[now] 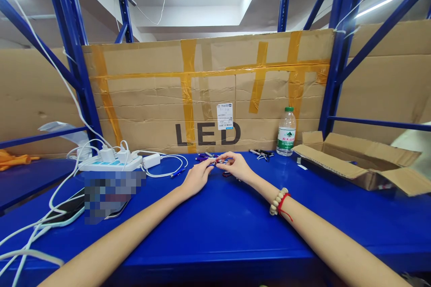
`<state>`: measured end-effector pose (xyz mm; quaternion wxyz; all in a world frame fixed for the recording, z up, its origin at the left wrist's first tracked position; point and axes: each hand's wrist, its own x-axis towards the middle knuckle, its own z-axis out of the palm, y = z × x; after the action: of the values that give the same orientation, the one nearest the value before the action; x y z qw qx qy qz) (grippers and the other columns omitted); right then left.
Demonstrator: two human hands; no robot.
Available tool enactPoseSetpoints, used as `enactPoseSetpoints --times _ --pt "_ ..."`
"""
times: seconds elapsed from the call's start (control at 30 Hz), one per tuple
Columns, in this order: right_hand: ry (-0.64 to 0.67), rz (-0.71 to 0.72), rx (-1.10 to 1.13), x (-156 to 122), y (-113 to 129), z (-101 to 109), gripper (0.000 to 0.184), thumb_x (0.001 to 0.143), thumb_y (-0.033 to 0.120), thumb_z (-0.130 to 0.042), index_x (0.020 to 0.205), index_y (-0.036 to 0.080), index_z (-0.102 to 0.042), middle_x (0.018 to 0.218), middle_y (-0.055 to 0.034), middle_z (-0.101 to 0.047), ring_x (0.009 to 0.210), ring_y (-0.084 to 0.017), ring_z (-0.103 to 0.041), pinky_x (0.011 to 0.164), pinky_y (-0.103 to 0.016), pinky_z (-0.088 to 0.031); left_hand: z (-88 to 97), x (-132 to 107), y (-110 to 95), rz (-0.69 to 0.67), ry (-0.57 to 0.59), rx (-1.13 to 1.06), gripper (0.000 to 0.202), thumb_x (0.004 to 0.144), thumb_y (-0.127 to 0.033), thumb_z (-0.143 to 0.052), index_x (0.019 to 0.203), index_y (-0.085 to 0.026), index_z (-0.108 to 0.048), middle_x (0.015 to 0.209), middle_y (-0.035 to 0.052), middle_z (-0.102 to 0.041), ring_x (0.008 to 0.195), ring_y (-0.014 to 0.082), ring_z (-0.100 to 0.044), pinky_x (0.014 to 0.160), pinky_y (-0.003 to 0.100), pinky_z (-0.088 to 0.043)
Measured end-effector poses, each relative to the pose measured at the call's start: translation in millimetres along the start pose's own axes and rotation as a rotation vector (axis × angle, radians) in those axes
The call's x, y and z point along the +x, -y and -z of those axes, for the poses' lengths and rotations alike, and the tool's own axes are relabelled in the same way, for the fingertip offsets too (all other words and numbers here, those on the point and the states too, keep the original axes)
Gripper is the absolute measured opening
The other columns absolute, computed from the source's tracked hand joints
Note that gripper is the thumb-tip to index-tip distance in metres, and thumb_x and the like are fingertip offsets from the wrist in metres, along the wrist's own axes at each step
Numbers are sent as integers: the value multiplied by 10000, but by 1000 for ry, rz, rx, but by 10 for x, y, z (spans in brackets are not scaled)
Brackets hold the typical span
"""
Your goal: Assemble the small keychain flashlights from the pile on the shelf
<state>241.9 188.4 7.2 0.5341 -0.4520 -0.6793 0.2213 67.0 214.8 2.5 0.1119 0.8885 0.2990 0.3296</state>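
While your left hand (198, 176) and right hand (237, 167) meet fingertip to fingertip, both pinch a pen (217, 161) between them. It looks like a fitting step, so keep its ends aligned. Spare pens (202, 156) lie just beyond.

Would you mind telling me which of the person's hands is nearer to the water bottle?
Right. The right hand is left of the water bottle; the left hand is farther left, beyond the right one.
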Motion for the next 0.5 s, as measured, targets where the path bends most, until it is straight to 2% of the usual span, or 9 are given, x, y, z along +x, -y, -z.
enactPoseSetpoints --times 0.1,0.17,0.3,0.5 --pt "-8 169 -105 28 -19 35 267 624 376 -694 776 157 -697 820 -47 -594 523 -56 -441 464 -193 -374 -13 15 29 1 14 -28 299 888 -257 -331 1141 -244 -488 1175 9 -559 1068 180 -520 928 332 -390" --pt "-9 217 -131 37 -13 59 216 639 353 -691 746 166 -704 799 -39 -582 531 -57 -443 489 -200 -375 -10 16 18 5 33 -52 298 888 -258 -322 1132 -227 -490 1141 20 -575 1038 181 -533 904 328 -400" --pt "38 245 -117 40 -5 90 235 619 376 -708 745 177 -704 803 -32 -567 536 -62 -468 531 -223 -405 13 -3 -40 -13 81 -93 292 893 -257 -305 1104 -192 -495 1020 36 -612 917 171 -565 823 294 -423" --pt "155 201 -5 11 -22 81 364 576 501 -703 619 144 -641 747 -24 -529 519 -72 -489 515 -240 -431 39 -43 -52 -32 170 11 251 892 -270 -306 1037 -207 -501 928 34 -602 824 172 -558 741 277 -425"
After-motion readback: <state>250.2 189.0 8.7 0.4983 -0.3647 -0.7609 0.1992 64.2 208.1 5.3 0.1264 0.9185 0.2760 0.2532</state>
